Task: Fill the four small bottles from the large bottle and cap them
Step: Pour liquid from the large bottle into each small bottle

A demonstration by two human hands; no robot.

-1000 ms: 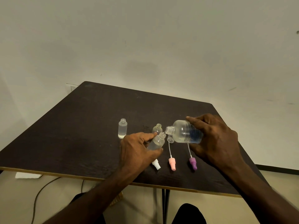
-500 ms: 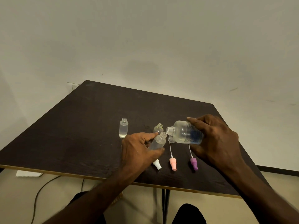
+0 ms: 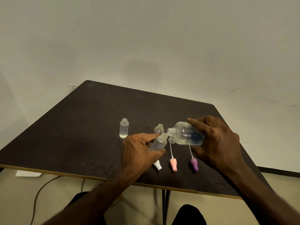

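My right hand (image 3: 215, 142) grips the large clear bottle (image 3: 186, 135), tipped on its side with its open mouth at the neck of a small bottle (image 3: 159, 142). My left hand (image 3: 138, 151) holds that small bottle tilted toward the large one. A second small bottle (image 3: 124, 128) stands uncapped to the left with clear liquid in it. A third small bottle (image 3: 159, 129) stands just behind my left fingers. Part of a fourth small bottle (image 3: 171, 140) shows below the large bottle's neck. White (image 3: 157, 165), pink (image 3: 173, 164) and purple (image 3: 194, 164) spray caps lie on the table.
The dark table (image 3: 81, 135) has a light front edge close to the caps. A wall stands behind it. A cable (image 3: 39, 192) and a white paper (image 3: 27, 173) lie on the floor at the left. My knees are under the table.
Both hands and the two held bottles stay in nearly the same pose. The whole view has shifted slightly.
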